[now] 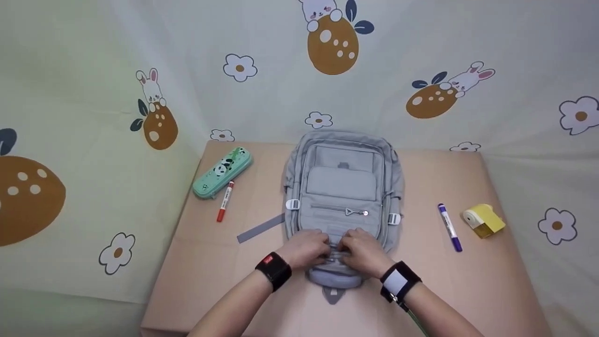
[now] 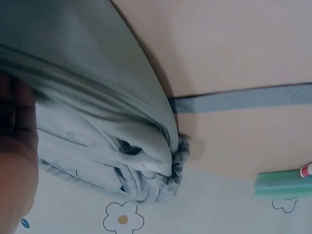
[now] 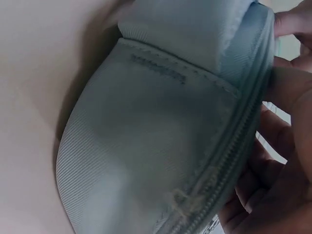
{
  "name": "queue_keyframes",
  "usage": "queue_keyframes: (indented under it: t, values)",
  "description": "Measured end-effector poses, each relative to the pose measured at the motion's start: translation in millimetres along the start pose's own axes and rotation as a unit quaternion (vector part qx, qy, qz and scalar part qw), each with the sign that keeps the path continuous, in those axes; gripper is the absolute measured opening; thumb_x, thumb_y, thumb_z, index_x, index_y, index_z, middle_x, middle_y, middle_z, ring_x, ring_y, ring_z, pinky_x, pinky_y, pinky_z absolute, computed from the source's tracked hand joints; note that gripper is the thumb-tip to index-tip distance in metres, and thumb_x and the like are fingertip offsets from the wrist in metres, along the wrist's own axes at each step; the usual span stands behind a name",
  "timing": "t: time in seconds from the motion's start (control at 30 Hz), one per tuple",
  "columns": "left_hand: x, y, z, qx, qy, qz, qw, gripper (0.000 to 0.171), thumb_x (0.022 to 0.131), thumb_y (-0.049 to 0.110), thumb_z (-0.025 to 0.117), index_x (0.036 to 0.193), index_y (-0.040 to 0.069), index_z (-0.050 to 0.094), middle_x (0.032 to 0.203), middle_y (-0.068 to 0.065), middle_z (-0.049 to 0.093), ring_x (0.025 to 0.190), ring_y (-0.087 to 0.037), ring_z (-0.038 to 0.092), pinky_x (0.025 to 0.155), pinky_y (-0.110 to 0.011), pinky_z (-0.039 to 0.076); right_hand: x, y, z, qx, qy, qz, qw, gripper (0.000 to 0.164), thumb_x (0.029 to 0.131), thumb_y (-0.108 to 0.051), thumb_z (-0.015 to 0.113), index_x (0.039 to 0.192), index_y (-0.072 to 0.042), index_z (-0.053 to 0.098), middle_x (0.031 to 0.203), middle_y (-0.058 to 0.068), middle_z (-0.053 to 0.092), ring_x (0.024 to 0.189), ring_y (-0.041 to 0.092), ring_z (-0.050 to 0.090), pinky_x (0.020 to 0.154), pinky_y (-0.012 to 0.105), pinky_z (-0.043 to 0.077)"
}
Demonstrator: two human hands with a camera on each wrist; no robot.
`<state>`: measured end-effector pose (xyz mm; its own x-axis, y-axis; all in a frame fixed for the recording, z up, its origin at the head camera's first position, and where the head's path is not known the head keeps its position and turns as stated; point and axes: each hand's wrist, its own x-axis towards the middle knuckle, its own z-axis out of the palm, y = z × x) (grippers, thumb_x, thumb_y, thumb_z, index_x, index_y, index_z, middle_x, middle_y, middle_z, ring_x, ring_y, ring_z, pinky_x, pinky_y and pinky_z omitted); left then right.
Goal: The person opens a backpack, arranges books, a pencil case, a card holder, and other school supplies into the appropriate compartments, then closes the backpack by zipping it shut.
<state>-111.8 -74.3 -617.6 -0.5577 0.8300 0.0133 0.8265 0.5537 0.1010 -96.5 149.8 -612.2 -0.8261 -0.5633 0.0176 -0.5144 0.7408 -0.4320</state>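
Observation:
A grey backpack (image 1: 341, 182) lies front side up on the table, its zipped front pocket showing. My left hand (image 1: 306, 248) grips the near part of the bag with curled fingers. Facing it, my right hand (image 1: 366, 252) holds the same part, a small gap between the two hands. In the left wrist view, the left hand (image 2: 17, 146) is cut off by the frame edge, beside a seam of the backpack (image 2: 97, 73). The right wrist view shows the right hand (image 3: 278, 161) at the zipper edge of the backpack (image 3: 141, 126). Some fingertips are hidden.
A grey strap (image 1: 261, 228) sticks out to the left. Farther left lie a green panda pencil case (image 1: 223, 172) and a red marker (image 1: 225, 202). On the right are a blue-purple marker (image 1: 449, 227) and a yellow-and-white object (image 1: 484, 220). A patterned cloth (image 1: 271, 103) hangs behind the table.

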Motion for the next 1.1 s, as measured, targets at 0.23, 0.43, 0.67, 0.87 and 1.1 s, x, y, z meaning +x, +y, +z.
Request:
queue_keyframes:
  t: [0.23, 0.43, 0.67, 0.87, 1.1]
  values:
    - [-14.5, -3.9, 3.9, -0.093, 0.037, -0.047, 0.9939, 0.005, 0.093, 0.023, 0.07, 0.09, 0.018, 0.07, 0.08, 0.008, 0.057, 0.074, -0.012, 0.055, 0.068, -0.028, 0.046, 0.5, -1.6, 5.9, -0.032, 0.024, -0.024, 0.999, 0.02, 0.077, -0.024, 0.086, 0.091, -0.016, 0.074, 0.09, -0.005, 0.061, 0.085, 0.018, 0.053, 0.077, 0.038, 0.047]
    - [-31.9, -9.9, 0.7, -0.249, 0.034, -0.129, 0.9594, 0.01, 0.09, 0.018, 0.07, 0.089, 0.018, 0.06, 0.075, 0.013, 0.052, 0.067, -0.005, 0.05, 0.061, -0.022, 0.042, 2.1, -5.2, 10.9, -0.057, 0.032, -0.044, 0.997, 0.024, 0.08, -0.027, 0.085, 0.097, -0.017, 0.072, 0.094, -0.004, 0.061, 0.088, 0.018, 0.055, 0.077, 0.038, 0.049]
    - [-42.9, -14.2, -5.1, -0.357, 0.038, -0.177, 0.9166, 0.016, 0.091, 0.019, 0.075, 0.087, 0.02, 0.06, 0.077, 0.012, 0.054, 0.07, -0.004, 0.052, 0.061, -0.022, 0.043, 7.7, -12.0, 16.4, -0.101, 0.053, -0.059, 0.992, 0.024, 0.081, -0.029, 0.084, 0.095, -0.016, 0.07, 0.09, -0.003, 0.059, 0.083, 0.019, 0.055, 0.071, 0.038, 0.048]
    - [-45.6, -12.7, -9.2, -0.338, 0.042, -0.202, 0.918, 0.021, 0.09, 0.019, 0.075, 0.084, 0.022, 0.055, 0.077, 0.012, 0.053, 0.072, -0.007, 0.052, 0.062, -0.024, 0.042, 8.2, -13.2, 21.0, -0.131, 0.09, -0.06, 0.985, 0.018, 0.083, -0.025, 0.083, 0.088, -0.014, 0.069, 0.088, 0.0, 0.06, 0.08, 0.021, 0.058, 0.068, 0.039, 0.05]
    - [-45.1, -9.5, -10.9, -0.234, 0.077, -0.196, 0.9492, 0.006, 0.092, 0.017, 0.076, 0.093, 0.017, 0.069, 0.086, 0.01, 0.063, 0.079, -0.008, 0.058, 0.071, -0.028, 0.05, 8.9, -13.0, 22.9, -0.133, 0.109, -0.072, 0.982, 0.011, 0.086, -0.019, 0.077, 0.085, -0.012, 0.069, 0.085, 0.0, 0.061, 0.077, 0.021, 0.059, 0.065, 0.039, 0.051]
